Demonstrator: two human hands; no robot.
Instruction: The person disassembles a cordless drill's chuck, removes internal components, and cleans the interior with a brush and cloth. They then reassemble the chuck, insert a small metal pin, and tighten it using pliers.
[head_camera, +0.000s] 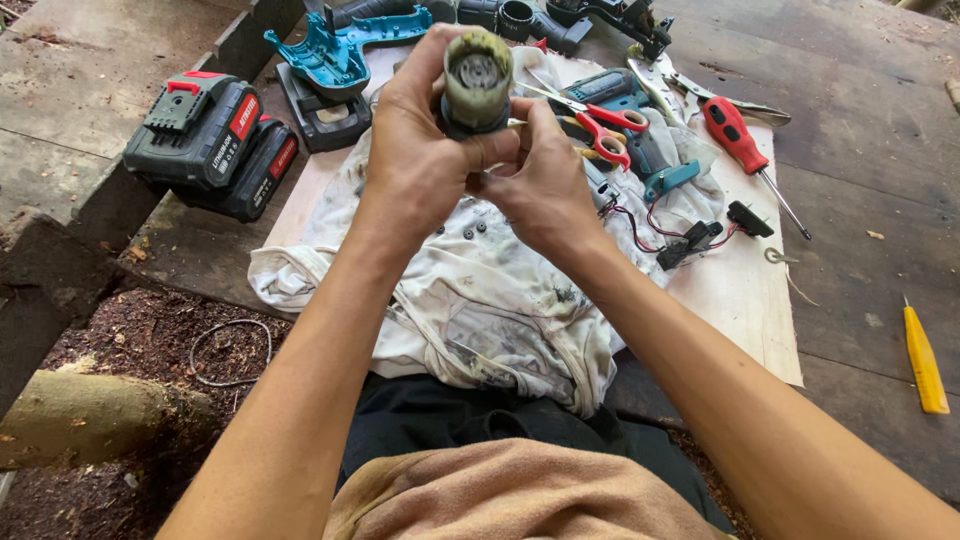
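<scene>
Two bare hands grip a grimy round motor part (476, 82) above a stained white cloth (470, 300): the left hand (420, 150) wraps its side, the right hand (540, 180) pinches it from below. Behind the part, partly hidden by it, lie red-handled scissors (600, 125). Right of the cloth sits a red screwdriver (738, 138); left of it, two black-and-red batteries (215, 145). A teal tool shell (335, 50) rests beyond the cloth.
</scene>
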